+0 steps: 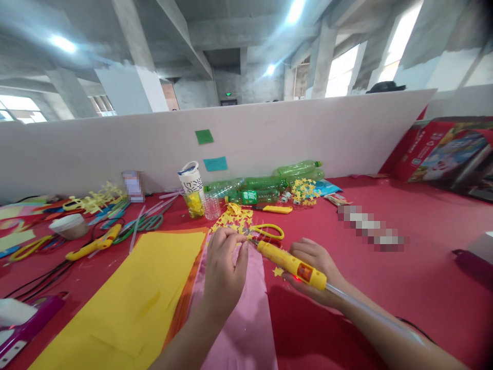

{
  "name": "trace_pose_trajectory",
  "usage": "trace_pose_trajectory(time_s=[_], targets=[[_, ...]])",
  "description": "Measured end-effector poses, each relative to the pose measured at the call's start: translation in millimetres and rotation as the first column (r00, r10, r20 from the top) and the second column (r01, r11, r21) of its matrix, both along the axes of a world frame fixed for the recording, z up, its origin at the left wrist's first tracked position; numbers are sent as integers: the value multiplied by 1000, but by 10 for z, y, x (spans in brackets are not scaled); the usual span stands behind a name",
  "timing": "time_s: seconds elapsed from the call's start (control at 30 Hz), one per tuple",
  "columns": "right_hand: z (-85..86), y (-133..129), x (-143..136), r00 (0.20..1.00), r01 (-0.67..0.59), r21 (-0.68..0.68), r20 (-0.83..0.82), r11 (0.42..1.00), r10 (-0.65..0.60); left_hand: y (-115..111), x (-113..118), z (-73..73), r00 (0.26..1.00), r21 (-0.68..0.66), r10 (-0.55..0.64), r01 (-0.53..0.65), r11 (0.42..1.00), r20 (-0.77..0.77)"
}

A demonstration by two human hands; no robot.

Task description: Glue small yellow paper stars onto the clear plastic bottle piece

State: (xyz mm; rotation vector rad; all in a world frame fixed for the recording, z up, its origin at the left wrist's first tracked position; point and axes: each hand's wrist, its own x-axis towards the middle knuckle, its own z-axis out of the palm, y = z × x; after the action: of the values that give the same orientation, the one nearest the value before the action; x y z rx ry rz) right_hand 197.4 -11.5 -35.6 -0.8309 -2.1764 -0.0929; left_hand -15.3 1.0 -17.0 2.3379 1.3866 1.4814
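Observation:
My right hand (321, 267) is wrapped round a yellow hot glue gun (285, 258), with a clear glue stick (370, 302) jutting from its back end. The gun's nozzle points left, close to the fingertips of my left hand (227, 264). My left thumb and fingers are drawn together over a pink sheet (246, 318); what they pinch is too small to make out. Just beyond the hands lie yellow-handled scissors (269, 230) and a pile of yellow paper stars (241, 216). One loose star (278, 272) rests beside my right hand.
Yellow paper sheets (142, 288) lie at left, near another yellow glue gun (96, 244) and a purple power strip (31, 326). Green plastic bottles (265, 183) line the back by a white partition (308, 126). A yellow utility knife (279, 209) lies before them.

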Motion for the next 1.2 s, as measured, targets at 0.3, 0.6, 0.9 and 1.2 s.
trace_pose_trajectory(time_s=[0.3,0.6,0.9,1.2], targets=[[-37,41,28,999,22,69,41,997,-25,-29,3,15,1000,65,-27,27,998,-4],[43,303,483,982,188,-200,59,962,-179,20,-32,34,988,-95,-49,64,993,147],[-229,457,790,943,277,-422,291,863,-161,-93,-56,250,969,-280,-122,180,943,214],[207,207,218,972,234,-322,67,917,-225,-151,-114,381,816,-593,-184,535,602,549]])
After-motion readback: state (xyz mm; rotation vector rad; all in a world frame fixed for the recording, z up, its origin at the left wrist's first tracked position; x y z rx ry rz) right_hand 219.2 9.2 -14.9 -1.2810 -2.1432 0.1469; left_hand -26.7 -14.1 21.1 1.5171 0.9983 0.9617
